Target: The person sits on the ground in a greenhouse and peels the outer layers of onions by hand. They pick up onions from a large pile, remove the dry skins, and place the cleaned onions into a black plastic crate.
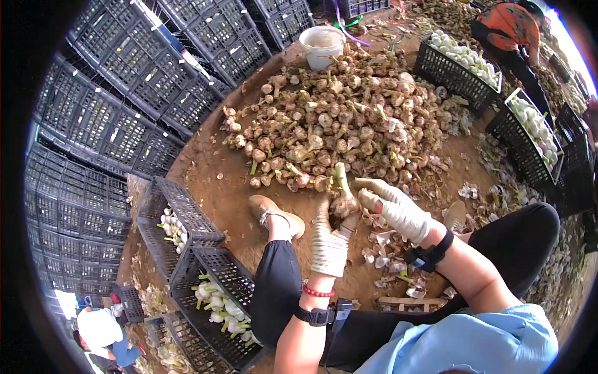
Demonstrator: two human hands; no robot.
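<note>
In a pale glove, my left hand [332,233] grips a garlic bulb [345,204] whose green stem stub points away from me. My right hand [397,205], gloved too, is beside the bulb with its fingers bent; whether it touches the bulb or holds anything small I cannot tell. Beyond both hands lies a large heap of untrimmed brown garlic [327,126]. Loose garlic skins [383,248] are scattered on the ground below my right hand.
Black crates [205,299] with white garlic stand at my left, others [518,149] at the right. Crate stacks [140,56] line the left. A white bucket [322,46] stands behind the heap. One person [507,28] bends at upper right, another [100,329] is at lower left.
</note>
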